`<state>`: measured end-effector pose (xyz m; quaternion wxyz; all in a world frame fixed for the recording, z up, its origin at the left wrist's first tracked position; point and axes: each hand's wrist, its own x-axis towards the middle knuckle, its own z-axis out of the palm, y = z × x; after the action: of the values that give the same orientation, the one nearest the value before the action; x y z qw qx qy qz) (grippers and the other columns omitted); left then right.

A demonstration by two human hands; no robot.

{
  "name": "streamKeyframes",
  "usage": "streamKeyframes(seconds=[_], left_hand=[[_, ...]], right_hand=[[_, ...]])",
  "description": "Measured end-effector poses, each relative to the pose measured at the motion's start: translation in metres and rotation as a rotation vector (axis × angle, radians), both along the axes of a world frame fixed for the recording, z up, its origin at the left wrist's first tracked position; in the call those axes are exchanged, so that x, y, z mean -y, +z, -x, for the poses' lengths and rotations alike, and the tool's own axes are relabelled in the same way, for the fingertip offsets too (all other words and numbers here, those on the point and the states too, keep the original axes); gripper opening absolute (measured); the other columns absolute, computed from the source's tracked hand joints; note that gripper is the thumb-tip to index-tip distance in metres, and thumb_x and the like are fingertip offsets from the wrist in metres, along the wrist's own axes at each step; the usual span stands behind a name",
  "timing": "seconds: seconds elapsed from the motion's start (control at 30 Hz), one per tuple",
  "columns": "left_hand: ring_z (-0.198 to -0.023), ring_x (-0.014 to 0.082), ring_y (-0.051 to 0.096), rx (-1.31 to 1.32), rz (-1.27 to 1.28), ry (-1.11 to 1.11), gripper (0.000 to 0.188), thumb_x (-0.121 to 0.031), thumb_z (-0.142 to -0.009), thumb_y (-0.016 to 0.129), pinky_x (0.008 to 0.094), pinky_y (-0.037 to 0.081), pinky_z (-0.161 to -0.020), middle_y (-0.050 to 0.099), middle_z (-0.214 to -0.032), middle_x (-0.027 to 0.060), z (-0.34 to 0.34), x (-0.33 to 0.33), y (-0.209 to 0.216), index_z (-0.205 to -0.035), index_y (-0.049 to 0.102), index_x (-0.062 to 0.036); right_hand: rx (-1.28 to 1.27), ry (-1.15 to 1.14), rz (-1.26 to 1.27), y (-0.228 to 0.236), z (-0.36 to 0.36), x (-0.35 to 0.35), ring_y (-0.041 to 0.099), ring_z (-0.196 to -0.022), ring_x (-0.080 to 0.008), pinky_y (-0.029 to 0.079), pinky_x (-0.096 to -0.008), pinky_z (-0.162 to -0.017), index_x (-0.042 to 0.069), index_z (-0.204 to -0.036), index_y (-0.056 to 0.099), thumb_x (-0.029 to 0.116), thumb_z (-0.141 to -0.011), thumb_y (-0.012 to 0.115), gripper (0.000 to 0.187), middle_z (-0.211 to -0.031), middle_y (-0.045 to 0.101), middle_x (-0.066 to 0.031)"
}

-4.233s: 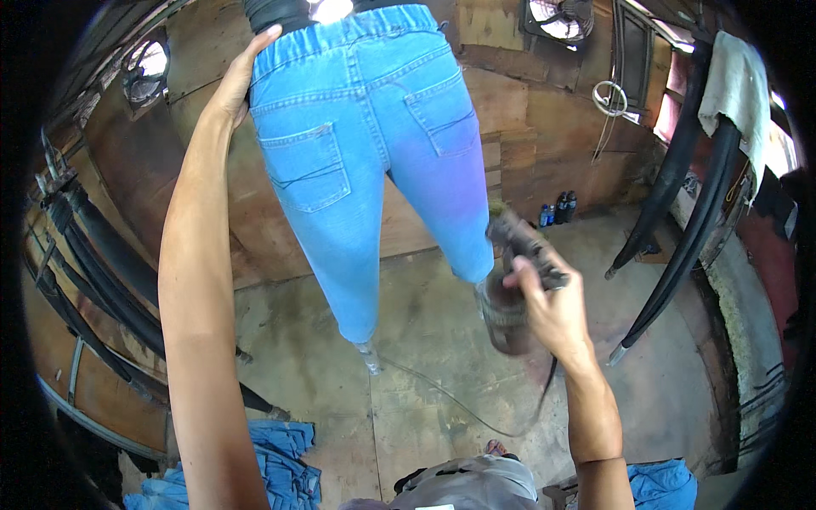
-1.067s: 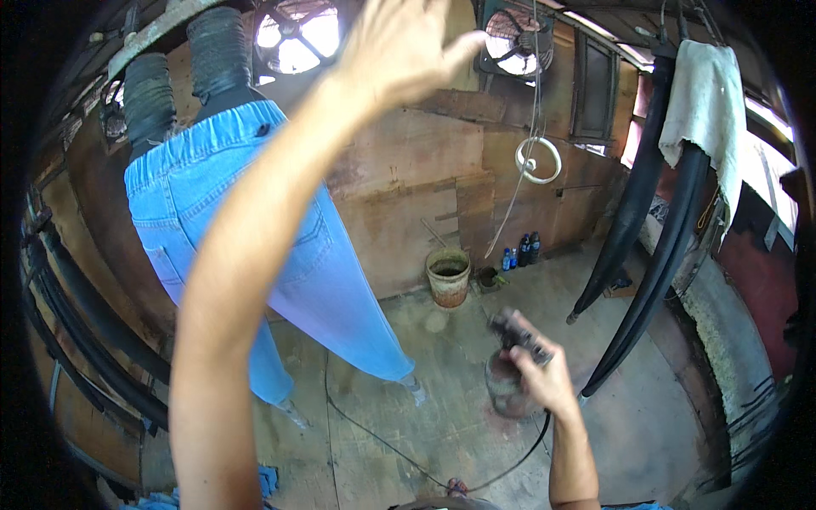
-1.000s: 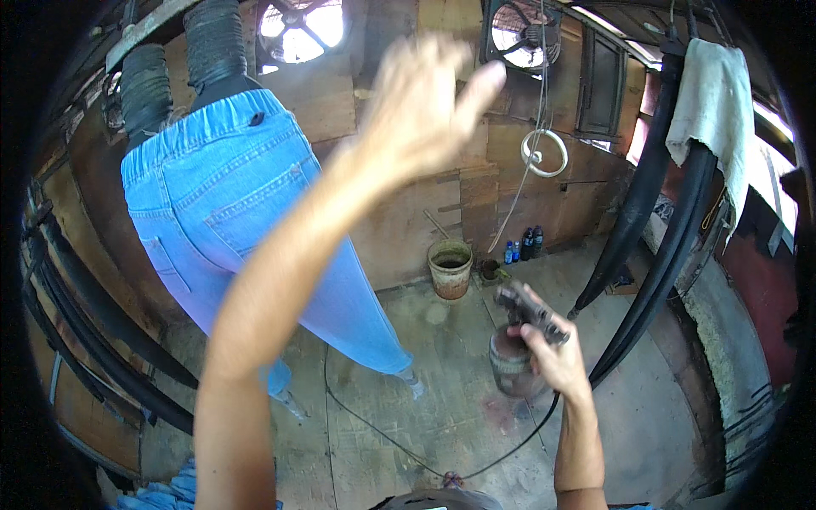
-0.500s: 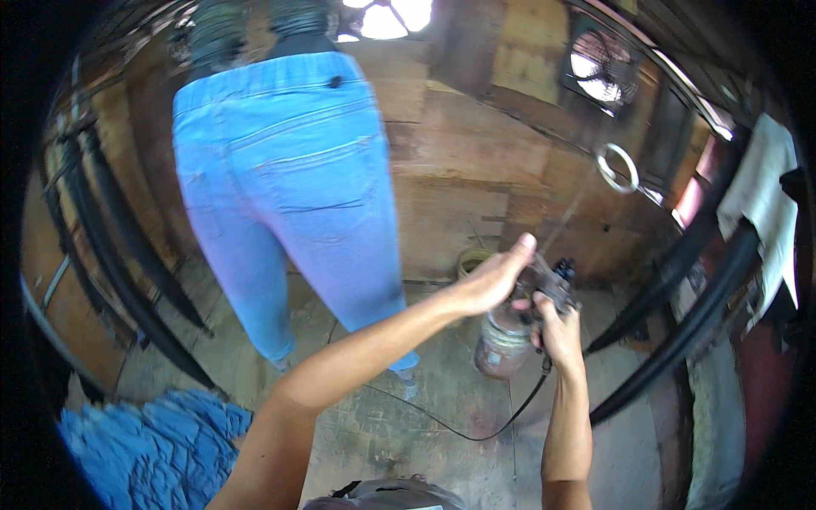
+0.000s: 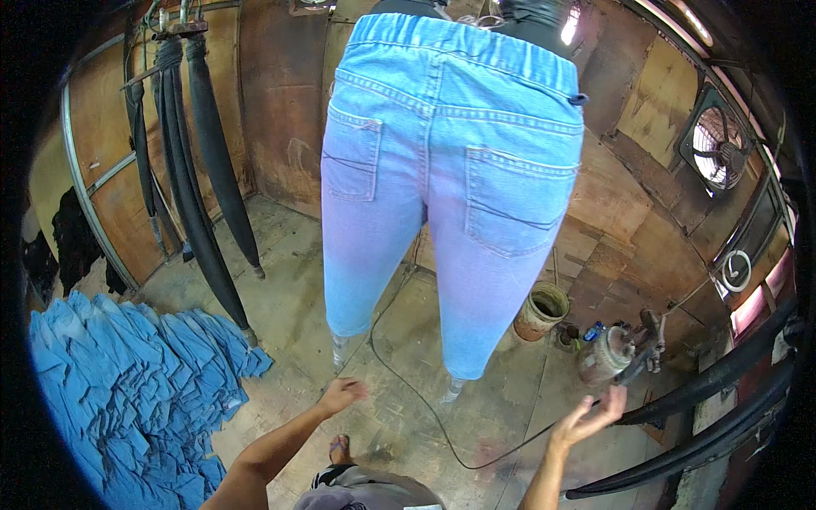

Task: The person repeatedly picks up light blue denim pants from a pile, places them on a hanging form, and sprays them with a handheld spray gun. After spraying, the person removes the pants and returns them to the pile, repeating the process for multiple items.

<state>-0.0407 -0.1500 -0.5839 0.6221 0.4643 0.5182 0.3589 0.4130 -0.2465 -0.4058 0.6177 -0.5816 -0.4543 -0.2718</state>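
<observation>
A pair of blue jeans (image 5: 510, 191) with a pinkish tint on the seat and thighs is stretched on an upright dark form, back pockets toward me. My left hand (image 5: 343, 395) is held low before the left leg, empty, its fingers loosely out and blurred. My right hand (image 5: 588, 418) is at the lower right, palm up with fingers apart, holding nothing. Beyond it a dark spray gun (image 5: 652, 338) hangs beside a stained container (image 5: 605, 357), apart from my fingers. A thin black hose (image 5: 433, 414) curves over the floor and passes behind my right hand.
Heaped blue jeans (image 5: 127, 391) cover the floor at left. Dark leg-shaped tubes (image 5: 183, 144) hang behind them; more black tubes (image 5: 722, 365) jut in at right. A bucket (image 5: 541, 311) stands by the wooden wall, a fan (image 5: 718, 149) above right.
My right hand has let go of the spray gun, which now hangs by the container. My hands have moved apart, the left one lower and leftward. The view has swung left, toward the jeans.
</observation>
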Motion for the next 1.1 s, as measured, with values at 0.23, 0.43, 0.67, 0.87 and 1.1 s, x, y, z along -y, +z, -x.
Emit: streamKeyframes(seconds=[0.23, 0.43, 0.67, 0.87, 1.1], left_hand=[[-0.081, 0.0189, 0.067, 0.127, -0.121, 0.156, 0.029, -0.017, -0.098, 0.058, 0.0291, 0.054, -0.071, 0.07, -0.1, 0.013, 0.125, -0.08, -0.058, -0.119, 0.06, 0.0036], [-0.103, 0.0314, 0.064, -0.06, 0.121, 0.055, 0.067, -0.055, -0.1, 0.038, 0.0437, 0.051, -0.09, 0.062, -0.122, 0.0211, 0.125, -0.204, -0.052, -0.138, 0.045, 0.0009], [-0.138, 0.0437, 0.038, 0.042, 0.478, -0.258, 0.078, -0.057, -0.099, 0.028, 0.0535, 0.029, -0.115, 0.034, -0.154, 0.0227, 0.143, -0.281, -0.025, -0.153, 0.025, -0.0012], [-0.136, 0.04, 0.038, 0.013, 0.421, -0.117, 0.074, -0.052, -0.098, 0.033, 0.0513, 0.028, -0.114, 0.034, -0.152, 0.0211, 0.129, -0.304, -0.025, -0.15, 0.028, 0.0002], [-0.13, 0.0374, 0.042, -0.084, 0.369, -0.234, 0.068, -0.047, -0.098, 0.036, 0.0492, 0.032, -0.11, 0.039, -0.147, 0.0204, 0.08, -0.291, -0.058, -0.145, 0.033, 0.0013]], right_hand=[[-0.896, 0.539, 0.917, -0.145, 0.065, -0.143, 0.061, -0.112, -0.028, 0.05, -0.0443, -0.095, 0.003, -0.144, 0.045, 0.049, -0.103, 0.048, 0.062, -0.135, 0.057, -0.0171], [-1.3, 0.655, 0.921, -0.176, 0.087, -0.197, 0.038, -0.14, -0.0399, 0.033, -0.0537, -0.112, 0.007, -0.154, 0.033, 0.064, -0.101, 0.028, 0.078, -0.159, 0.03, -0.0177], [-1.5, 0.293, 0.287, -0.206, 0.175, -0.221, 0.062, -0.077, -0.0185, 0.053, -0.0364, -0.066, 0.005, -0.103, 0.068, 0.016, -0.092, 0.061, 0.017, -0.087, 0.067, -0.0096], [-1.563, 0.296, 0.098, -0.22, 0.228, -0.157, 0.063, -0.072, -0.0164, 0.053, -0.0328, -0.06, 0.008, -0.106, 0.068, 0.007, -0.081, 0.069, 0.025, -0.087, 0.067, -0.0046], [-1.7, 0.243, 0.029, -0.223, 0.224, -0.116, 0.066, -0.078, -0.0265, 0.053, -0.0392, -0.075, 0.001, -0.091, 0.071, 0.017, -0.081, 0.065, 0.02, -0.092, 0.072, -0.0136]])
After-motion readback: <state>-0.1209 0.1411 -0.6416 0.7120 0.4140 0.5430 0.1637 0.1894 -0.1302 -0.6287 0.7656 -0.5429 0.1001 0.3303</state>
